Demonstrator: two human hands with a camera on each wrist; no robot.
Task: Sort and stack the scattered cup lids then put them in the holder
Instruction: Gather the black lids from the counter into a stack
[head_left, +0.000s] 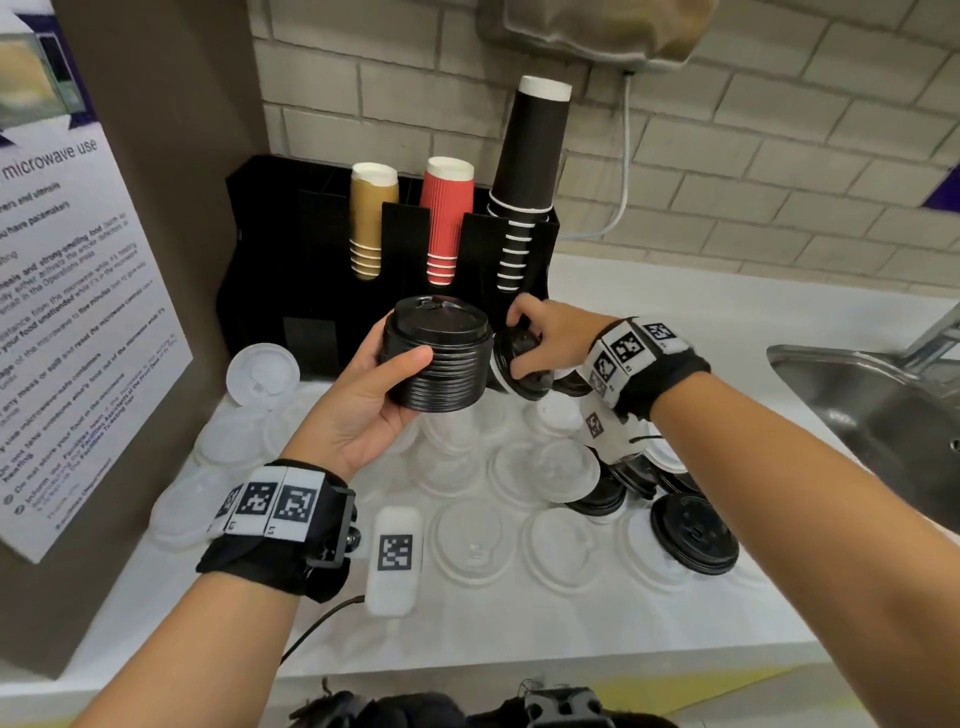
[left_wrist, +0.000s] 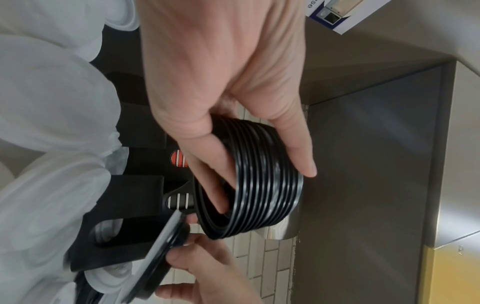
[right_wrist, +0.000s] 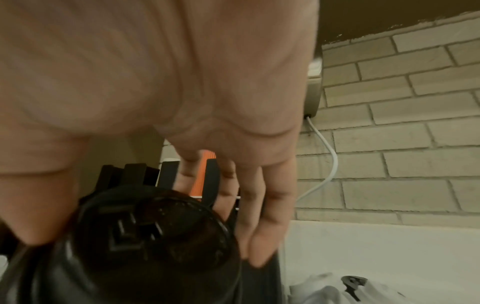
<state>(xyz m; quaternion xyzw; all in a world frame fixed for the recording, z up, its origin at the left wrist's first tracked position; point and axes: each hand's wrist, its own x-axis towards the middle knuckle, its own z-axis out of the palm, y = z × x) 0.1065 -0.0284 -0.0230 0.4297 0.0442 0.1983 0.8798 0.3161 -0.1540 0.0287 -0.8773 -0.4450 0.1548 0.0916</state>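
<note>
Roughly ten black lids sit nested in the stack (head_left: 437, 358) our left hand (head_left: 363, 400) grips, our right hand (head_left: 545, 340) pinches another black lid (head_left: 522, 364) beside it, while white lids (head_left: 470, 545) litter the counter (head_left: 519, 634) and the holder (head_left: 311, 291) awaits.

wall notice (head_left: 78, 291) | heading: "microwave use" | body text blurred

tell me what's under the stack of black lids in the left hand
Under the stack of black lids, held in the left hand above the counter, lie scattered white lids. Whatever sits directly beneath the stack and palm is covered.
</note>
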